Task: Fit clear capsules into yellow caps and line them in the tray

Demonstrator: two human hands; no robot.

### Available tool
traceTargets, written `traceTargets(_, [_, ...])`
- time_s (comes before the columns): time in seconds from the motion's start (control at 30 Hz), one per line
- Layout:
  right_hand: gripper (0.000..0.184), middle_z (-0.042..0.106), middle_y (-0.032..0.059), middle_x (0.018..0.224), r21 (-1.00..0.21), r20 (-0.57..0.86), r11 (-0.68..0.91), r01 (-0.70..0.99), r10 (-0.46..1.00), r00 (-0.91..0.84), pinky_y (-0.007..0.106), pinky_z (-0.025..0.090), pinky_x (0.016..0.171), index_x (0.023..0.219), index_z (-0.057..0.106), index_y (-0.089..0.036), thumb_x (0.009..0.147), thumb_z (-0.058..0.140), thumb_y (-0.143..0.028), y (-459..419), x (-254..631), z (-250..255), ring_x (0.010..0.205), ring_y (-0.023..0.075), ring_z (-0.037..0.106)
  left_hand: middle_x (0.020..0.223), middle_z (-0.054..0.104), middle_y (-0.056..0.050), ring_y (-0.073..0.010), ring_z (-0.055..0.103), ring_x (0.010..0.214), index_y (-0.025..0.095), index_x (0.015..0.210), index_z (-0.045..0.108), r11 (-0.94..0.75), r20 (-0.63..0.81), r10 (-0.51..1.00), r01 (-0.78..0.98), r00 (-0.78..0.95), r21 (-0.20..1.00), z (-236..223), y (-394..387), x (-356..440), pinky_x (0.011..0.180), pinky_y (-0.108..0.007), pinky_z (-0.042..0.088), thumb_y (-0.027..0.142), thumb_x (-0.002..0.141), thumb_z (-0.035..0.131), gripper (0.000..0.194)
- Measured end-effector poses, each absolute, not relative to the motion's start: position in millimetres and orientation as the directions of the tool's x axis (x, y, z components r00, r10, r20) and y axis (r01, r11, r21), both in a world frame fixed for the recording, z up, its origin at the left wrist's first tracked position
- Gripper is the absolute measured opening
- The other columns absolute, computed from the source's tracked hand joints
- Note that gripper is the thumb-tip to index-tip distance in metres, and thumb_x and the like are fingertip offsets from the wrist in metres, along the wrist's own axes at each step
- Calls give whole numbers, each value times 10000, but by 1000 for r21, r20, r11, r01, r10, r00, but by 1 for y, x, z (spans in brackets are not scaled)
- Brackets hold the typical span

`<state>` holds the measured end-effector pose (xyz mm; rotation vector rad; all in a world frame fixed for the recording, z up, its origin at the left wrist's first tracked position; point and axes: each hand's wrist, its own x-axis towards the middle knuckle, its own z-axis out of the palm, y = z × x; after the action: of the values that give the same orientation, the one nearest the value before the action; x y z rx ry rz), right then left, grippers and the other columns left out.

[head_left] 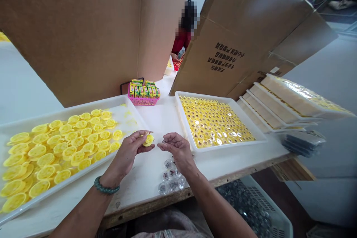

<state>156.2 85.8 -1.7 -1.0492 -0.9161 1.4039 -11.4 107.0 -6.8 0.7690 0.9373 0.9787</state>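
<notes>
My left hand [136, 144], with a green bead bracelet at its wrist, pinches a small round yellow plastic piece [148, 140] between thumb and fingers. Close by on the right is my right hand [176, 148], its thumb and fingertips pressed together; whatever they may hold is hidden. Under the right hand, several clear round plastic pieces [173, 185] with dark marks lie on the white table [134, 189]. A white tray [126, 100] on the left carries many yellow round pieces like the held one. The right-hand white tray [224, 147] is filled with rows of yellow pieces with shiny, dark-marked centres.
A pink basket [143, 100] of small yellow-green boxes stands at the back. Cardboard sheets [103, 37] wall off the far side. Stacked trays [284, 108] stand at right, beside dark wrapped packs [302, 142]. Below the edge is a crate [255, 193]. Beyond sits a person [181, 41].
</notes>
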Motion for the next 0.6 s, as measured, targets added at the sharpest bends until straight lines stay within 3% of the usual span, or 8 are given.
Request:
traceTargets(0.27, [157,636,-16,680,-987,-73,-71,-145,997,13,251,458,653,787,672,-187,644,732,-209,90,161,4,642,104,566,1048,636,-65,-212,623,914,164,1036,636,352,-261,927,-379,270,856,-9,108,-8,897,-392,486,383,793,600,329])
traceTargets(0.4, [225,637,-10,650,-988,-127,-128,-86,992,-15,258,456,609,846,688,-182,629,725,-231,95,158,7,601,112,563,1035,665,-69,-212,608,957,166,1063,653,344,-240,925,-383,293,857,-12,106,-5,890,-362,492,396,786,607,363])
traceTargets(0.6, [178,651,1,636,-983,-179,-181,-41,983,-43,250,464,583,748,700,-176,593,743,-251,106,156,3,578,116,566,1029,685,-56,-220,623,949,182,1079,665,335,-246,926,-322,288,885,-15,105,1,893,-380,497,391,735,667,402])
